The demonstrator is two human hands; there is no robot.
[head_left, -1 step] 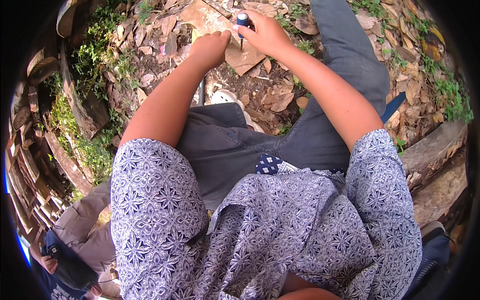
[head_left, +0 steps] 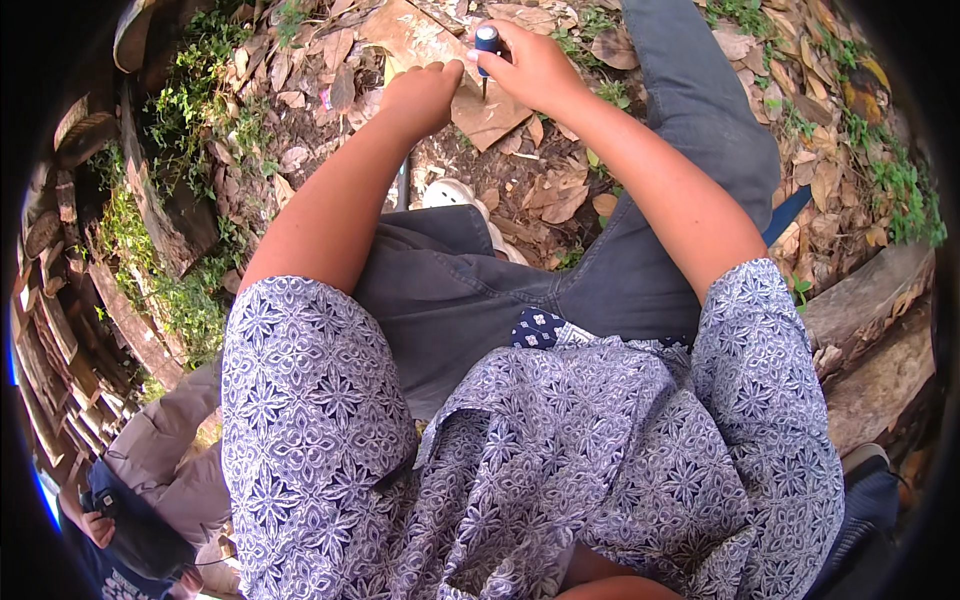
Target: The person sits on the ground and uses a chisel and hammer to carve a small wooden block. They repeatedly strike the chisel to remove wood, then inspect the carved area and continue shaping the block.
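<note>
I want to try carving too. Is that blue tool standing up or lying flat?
Standing up: the right hand grips the blue-handled tool, tip down on the flat brown piece.

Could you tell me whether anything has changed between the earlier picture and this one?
Nothing has visibly changed. The right hand still grips the dark-handled tool with its tip down on the flat brown piece of wood, and the left hand still rests as a loose fist on that same piece among the dry leaves.

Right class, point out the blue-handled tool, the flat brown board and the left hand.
blue-handled tool (head_left: 487, 41), head view, on its handle top.
flat brown board (head_left: 410, 35), head view, on its bare face.
left hand (head_left: 422, 97), head view, on its back.
</note>
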